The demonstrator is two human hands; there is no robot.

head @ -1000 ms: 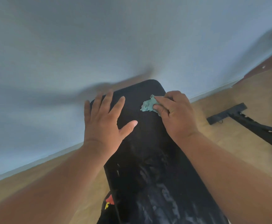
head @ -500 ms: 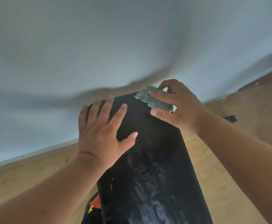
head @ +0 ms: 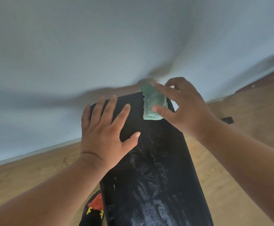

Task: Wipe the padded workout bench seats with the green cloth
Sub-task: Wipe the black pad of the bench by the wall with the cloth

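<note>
Soft, even daylight, moderately bright, with no hard glare. The wall [head: 67, 46] is smeared by motion blur — grey streaky shadows fan out above the bench [head: 157, 160] top, their edges lost. Wide-angle distortion bends the floor [head: 27, 173] line into a curve and tilts the whole scene. The pad's black surface shows a pale, patchy sheen low down, while its upper part is matte. Both hands are fairly sharp — the left hand [head: 106, 136] crisp, the right hand [head: 186, 108] slightly soft at the fingertips. The cloth [head: 152, 101] keeps some visible texture.
</note>
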